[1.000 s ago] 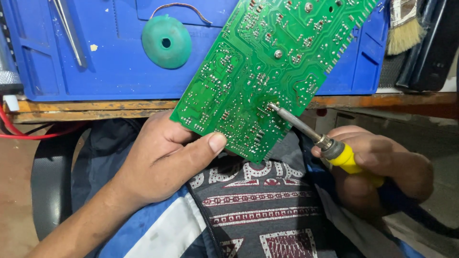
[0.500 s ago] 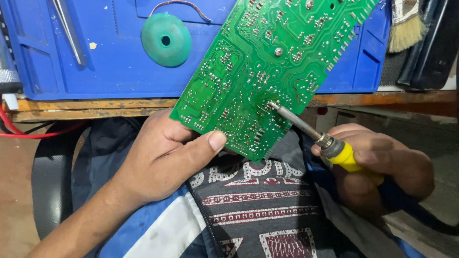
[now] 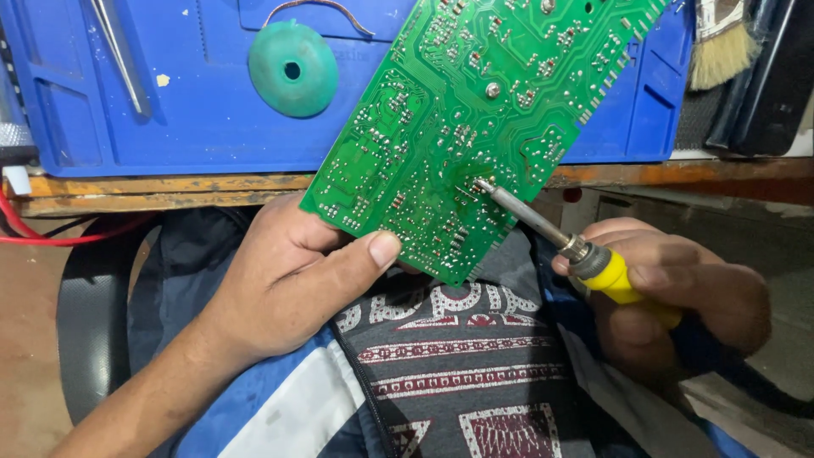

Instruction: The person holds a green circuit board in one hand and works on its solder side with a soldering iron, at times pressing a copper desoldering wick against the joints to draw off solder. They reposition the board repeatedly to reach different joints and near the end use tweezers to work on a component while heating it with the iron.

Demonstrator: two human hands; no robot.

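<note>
Blue tray (image 3: pixel 170 127) behind, board's (image 3: pixel 458 136) top cropped

The green circuit board (image 3: pixel 475 127) runs off the top edge, so its upper end is unseen. Its solder joints are too small to tell apart. The left hand (image 3: pixel 288 280) hides the board's lower corner. The right hand (image 3: pixel 678 293) covers most of the soldering iron's yellow handle (image 3: pixel 615 276). The brush (image 3: pixel 721 47) is cut off at the top.

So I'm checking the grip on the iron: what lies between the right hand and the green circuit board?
In the head view, only the soldering iron spans it: from the right hand its metal shaft reaches the circuit board, tip touching.
</note>
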